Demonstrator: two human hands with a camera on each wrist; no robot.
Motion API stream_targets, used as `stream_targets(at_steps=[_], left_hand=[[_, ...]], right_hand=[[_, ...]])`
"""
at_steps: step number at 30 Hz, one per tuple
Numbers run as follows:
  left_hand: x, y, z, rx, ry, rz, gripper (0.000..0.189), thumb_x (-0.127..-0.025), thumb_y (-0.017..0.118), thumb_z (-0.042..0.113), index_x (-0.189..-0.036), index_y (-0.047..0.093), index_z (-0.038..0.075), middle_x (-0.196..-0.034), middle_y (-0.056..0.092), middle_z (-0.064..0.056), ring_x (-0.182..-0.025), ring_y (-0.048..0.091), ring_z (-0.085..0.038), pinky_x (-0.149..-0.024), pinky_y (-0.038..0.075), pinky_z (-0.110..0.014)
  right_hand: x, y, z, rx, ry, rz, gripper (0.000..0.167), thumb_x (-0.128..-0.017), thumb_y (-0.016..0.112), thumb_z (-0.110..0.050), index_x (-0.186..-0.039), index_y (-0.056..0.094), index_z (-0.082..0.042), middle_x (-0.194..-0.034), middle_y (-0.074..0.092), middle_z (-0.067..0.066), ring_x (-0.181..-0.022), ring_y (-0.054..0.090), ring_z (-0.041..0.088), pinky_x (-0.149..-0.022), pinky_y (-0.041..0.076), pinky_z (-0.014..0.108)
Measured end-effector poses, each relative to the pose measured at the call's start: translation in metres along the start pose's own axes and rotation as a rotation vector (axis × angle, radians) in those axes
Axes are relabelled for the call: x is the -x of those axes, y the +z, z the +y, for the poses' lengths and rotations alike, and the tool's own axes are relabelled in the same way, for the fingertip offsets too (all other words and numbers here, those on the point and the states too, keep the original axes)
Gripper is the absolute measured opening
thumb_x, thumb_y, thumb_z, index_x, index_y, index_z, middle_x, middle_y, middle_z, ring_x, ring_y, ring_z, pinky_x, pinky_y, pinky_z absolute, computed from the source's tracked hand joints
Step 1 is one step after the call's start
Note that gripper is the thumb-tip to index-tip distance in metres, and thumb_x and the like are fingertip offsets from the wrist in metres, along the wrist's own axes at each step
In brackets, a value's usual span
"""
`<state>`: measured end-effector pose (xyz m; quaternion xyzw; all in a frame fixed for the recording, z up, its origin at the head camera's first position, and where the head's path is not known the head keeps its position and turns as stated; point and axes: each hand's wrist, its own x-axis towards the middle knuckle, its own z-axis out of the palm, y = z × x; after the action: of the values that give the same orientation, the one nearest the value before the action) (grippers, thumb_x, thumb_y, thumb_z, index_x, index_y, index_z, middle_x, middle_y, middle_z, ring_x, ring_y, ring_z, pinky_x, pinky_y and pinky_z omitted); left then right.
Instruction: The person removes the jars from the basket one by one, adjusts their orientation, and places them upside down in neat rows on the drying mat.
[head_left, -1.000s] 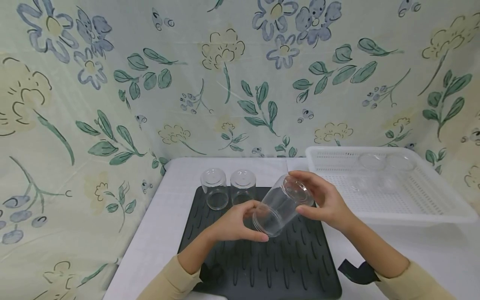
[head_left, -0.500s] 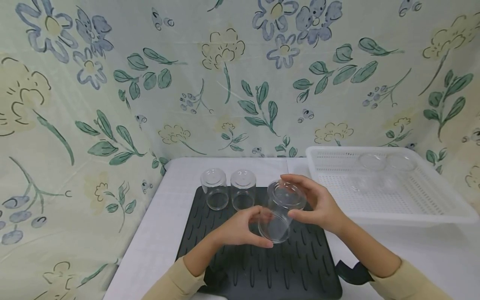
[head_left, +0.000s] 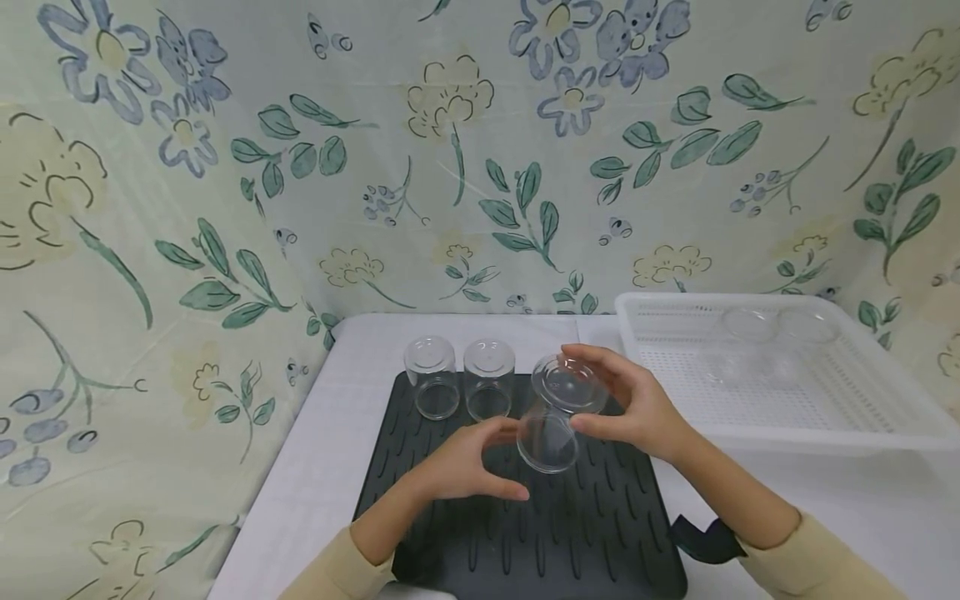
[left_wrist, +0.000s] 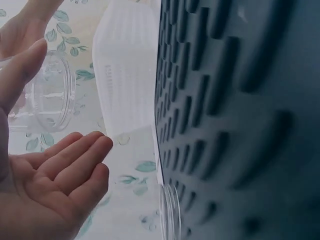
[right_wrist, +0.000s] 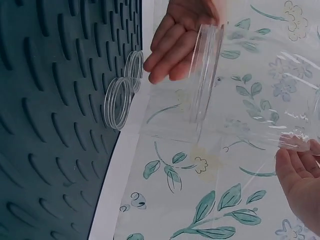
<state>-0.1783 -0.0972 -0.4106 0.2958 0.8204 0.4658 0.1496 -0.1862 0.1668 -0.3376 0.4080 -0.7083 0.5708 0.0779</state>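
Observation:
My right hand (head_left: 637, 408) holds a clear jar (head_left: 549, 442) by its base end, over the black ridged mat (head_left: 525, 542). The jar is upside down, its threaded mouth facing the mat and tilted a little to the left. My left hand (head_left: 465, 462) is spread beside the jar's mouth, thumb apart from the fingers. In the left wrist view, a gap shows between the left fingers (left_wrist: 85, 160) and the jar (left_wrist: 52, 95). Two similar clear jars (head_left: 431, 375) stand mouth down, side by side, at the mat's back left.
A white perforated basket (head_left: 750, 437) stands at the right with clear jars (head_left: 750, 325) inside. A floral cloth (head_left: 480, 167) hangs behind the white table (head_left: 300, 467). A black strap (head_left: 705, 540) hangs by the right sleeve.
The jar has turned from steeply tilted to nearly upright, mouth down. The left hand has let go of its rim and drawn slightly left; the right hand keeps hold.

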Motion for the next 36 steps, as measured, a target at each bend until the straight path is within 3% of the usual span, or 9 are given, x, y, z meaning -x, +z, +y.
stream_targets(at_steps=[6,12,16,20,23,26,36], left_hand=[[0.031,-0.01,-0.015,-0.216,-0.162,-0.027,0.098,-0.073,0.083,0.049,-0.151,0.035,0.014,-0.151,0.04,0.001,-0.137,0.04,-0.022,-0.106,0.037,-0.05],[0.064,-0.021,-0.031,-0.33,-0.223,-0.082,0.12,-0.064,0.086,0.056,-0.155,0.023,0.009,-0.16,0.023,-0.007,-0.143,0.028,-0.026,-0.111,0.03,-0.05],[0.084,-0.029,-0.04,-0.353,-0.265,-0.062,0.128,-0.059,0.089,0.055,-0.155,0.021,0.005,-0.161,0.017,-0.012,-0.145,0.021,-0.031,-0.111,0.027,-0.055],[0.1,-0.034,-0.047,-0.345,-0.299,-0.061,0.135,-0.053,0.092,0.053,-0.155,0.019,0.002,-0.161,0.012,-0.016,-0.146,0.014,-0.036,-0.109,0.024,-0.061],[0.107,-0.035,-0.05,-0.32,-0.306,-0.075,0.137,-0.051,0.093,0.051,-0.155,0.018,0.003,-0.162,0.008,-0.016,-0.147,0.009,-0.037,-0.109,0.021,-0.063],[0.111,-0.035,-0.052,-0.291,-0.305,-0.072,0.136,-0.051,0.093,0.05,-0.155,0.019,0.003,-0.162,0.006,-0.014,-0.147,0.005,-0.036,-0.11,0.02,-0.063],[0.112,-0.034,-0.051,-0.261,-0.327,-0.074,0.133,-0.051,0.095,0.043,-0.155,0.022,0.005,-0.163,0.005,-0.012,-0.148,0.003,-0.034,-0.11,0.019,-0.063]], right_hand=[[-0.004,-0.001,0.005,0.044,0.096,0.017,0.07,-0.074,0.078,0.007,-0.136,0.047,0.01,-0.133,0.053,0.023,-0.119,0.053,0.009,-0.1,0.041,0.019],[-0.008,-0.004,0.014,0.078,0.198,0.025,0.069,-0.078,0.078,0.0,-0.139,0.046,0.006,-0.136,0.053,0.019,-0.12,0.05,0.004,-0.099,0.042,0.019],[-0.01,-0.004,0.021,0.105,0.261,0.025,0.069,-0.08,0.078,-0.005,-0.141,0.046,0.003,-0.139,0.052,0.017,-0.125,0.049,0.013,-0.103,0.04,0.022],[-0.012,-0.006,0.029,0.129,0.297,0.017,0.07,-0.082,0.077,-0.008,-0.143,0.043,0.002,-0.141,0.05,0.018,-0.131,0.045,0.029,-0.109,0.035,0.04],[-0.013,-0.007,0.038,0.131,0.308,0.013,0.071,-0.083,0.076,-0.008,-0.143,0.041,0.004,-0.142,0.048,0.02,-0.133,0.042,0.035,-0.109,0.031,0.054],[-0.014,-0.006,0.046,0.125,0.316,0.008,0.072,-0.083,0.076,-0.008,-0.144,0.04,0.004,-0.143,0.046,0.021,-0.134,0.04,0.037,-0.108,0.029,0.058],[-0.021,-0.003,0.069,0.186,0.409,0.016,0.08,-0.085,0.077,-0.021,-0.149,0.034,0.001,-0.15,0.038,0.021,-0.14,0.032,0.038,-0.109,0.03,0.055]])
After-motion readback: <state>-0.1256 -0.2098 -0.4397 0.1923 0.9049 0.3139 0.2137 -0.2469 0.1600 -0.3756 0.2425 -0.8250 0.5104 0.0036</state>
